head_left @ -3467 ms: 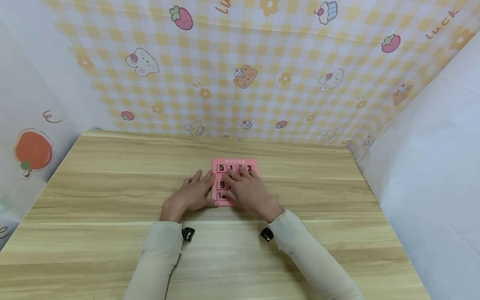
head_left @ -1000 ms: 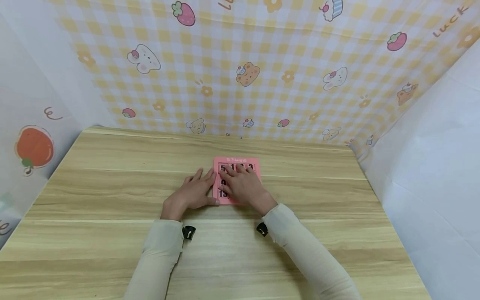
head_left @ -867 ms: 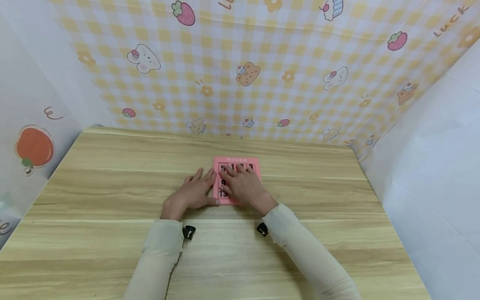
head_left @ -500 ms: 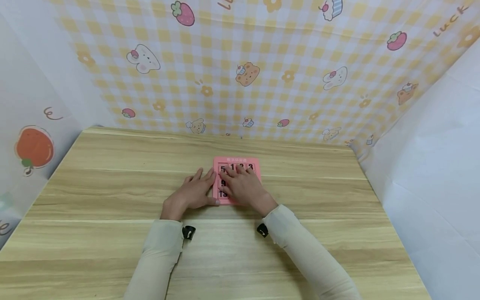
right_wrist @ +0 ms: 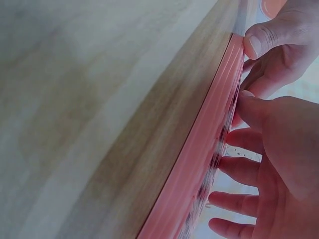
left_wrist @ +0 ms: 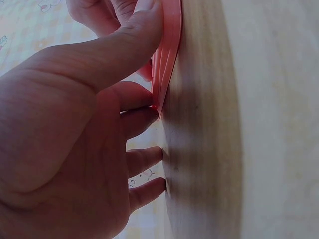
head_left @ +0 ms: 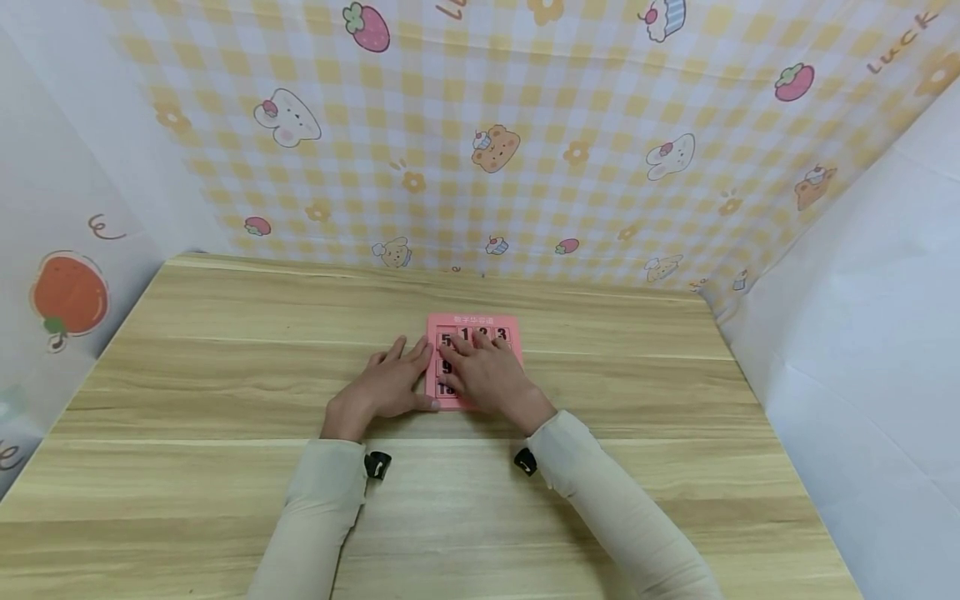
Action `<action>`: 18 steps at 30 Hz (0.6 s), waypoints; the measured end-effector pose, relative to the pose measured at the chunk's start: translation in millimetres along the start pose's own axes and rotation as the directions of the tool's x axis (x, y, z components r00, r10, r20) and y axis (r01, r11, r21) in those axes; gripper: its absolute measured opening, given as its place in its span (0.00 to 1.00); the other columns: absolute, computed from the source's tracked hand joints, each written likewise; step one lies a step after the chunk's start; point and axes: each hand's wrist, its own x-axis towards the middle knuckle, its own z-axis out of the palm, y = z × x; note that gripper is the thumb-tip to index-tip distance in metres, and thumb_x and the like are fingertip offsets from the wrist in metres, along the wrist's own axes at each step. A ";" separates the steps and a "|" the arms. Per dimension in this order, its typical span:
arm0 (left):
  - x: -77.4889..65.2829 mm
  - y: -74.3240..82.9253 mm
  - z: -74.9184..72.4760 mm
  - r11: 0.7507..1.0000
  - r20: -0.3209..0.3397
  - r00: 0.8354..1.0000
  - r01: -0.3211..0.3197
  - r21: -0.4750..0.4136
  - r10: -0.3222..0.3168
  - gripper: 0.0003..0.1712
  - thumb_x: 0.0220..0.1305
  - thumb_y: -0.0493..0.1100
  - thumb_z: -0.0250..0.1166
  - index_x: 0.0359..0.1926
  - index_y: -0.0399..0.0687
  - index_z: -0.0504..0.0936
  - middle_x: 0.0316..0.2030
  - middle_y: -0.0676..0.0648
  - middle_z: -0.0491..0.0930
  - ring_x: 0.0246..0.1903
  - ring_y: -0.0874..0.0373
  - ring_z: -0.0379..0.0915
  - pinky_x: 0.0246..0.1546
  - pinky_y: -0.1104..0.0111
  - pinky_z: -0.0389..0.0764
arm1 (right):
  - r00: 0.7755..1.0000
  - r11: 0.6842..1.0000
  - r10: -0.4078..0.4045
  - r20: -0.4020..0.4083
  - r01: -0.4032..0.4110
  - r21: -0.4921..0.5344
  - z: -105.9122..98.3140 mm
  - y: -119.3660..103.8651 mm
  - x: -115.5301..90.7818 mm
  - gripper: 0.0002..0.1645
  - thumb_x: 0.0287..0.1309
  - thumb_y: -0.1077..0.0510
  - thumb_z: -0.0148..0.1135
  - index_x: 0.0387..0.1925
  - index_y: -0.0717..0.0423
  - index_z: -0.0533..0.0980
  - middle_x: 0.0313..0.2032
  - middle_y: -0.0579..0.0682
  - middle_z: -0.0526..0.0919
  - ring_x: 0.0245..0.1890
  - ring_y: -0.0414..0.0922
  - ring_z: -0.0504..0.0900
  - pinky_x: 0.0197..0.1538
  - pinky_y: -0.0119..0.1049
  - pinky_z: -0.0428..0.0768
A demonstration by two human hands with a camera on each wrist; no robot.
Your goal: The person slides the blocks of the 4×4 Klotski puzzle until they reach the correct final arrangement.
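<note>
A pink number slide puzzle [head_left: 474, 320] with black-numbered tiles lies flat on the wooden table. My left hand [head_left: 382, 387] holds its near left corner: the thumb lies on the near edge and two fingers touch the left side, while the other fingertips rest on the table in the left wrist view. My right hand [head_left: 491, 375] is spread over the tiles, fingertips down on them. One finger touches the 5 tile [head_left: 446, 339], which sits slightly lower than the 1 tile [head_left: 465, 334] beside it. Under the right hand, many tiles are hidden.
The wooden table [head_left: 225, 350] extends around the puzzle on all sides. Behind it hangs a yellow checked cloth [head_left: 525, 200] with cartoon prints. White panels [head_left: 862, 275] stand at the sides. A black wrist camera [head_left: 377, 465] sits by each cuff.
Over the last second the 5 tile has slid a little toward me, with the right fingers on it. Earlier, the right hand shifted slightly leftward and away over the tiles. The left hand stays put.
</note>
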 end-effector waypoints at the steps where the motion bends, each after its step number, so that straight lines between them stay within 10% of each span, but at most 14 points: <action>1: 0.0 0.1 0.0 1.000 0.000 1.000 0.000 0.000 0.000 0.54 0.62 0.58 0.67 0.77 0.40 0.50 0.78 0.42 0.42 0.77 0.36 0.29 0.73 0.40 0.43 | 1.000 1.000 0.000 0.002 0.000 0.001 0.1 0.0 0.0 0.33 0.75 0.36 0.39 0.75 0.39 0.61 0.75 0.45 0.59 0.74 0.56 0.60 0.72 0.58 0.63; 18: -0.4 0.0 0.5 1.000 0.001 1.000 -0.002 0.003 0.002 0.53 0.63 0.58 0.67 0.77 0.40 0.49 0.78 0.42 0.41 0.77 0.36 0.29 0.74 0.41 0.42 | 1.000 1.000 -0.007 0.007 0.007 -0.002 -1.0 -1.7 -1.7 0.33 0.75 0.36 0.39 0.75 0.40 0.61 0.75 0.46 0.61 0.74 0.56 0.61 0.72 0.57 0.62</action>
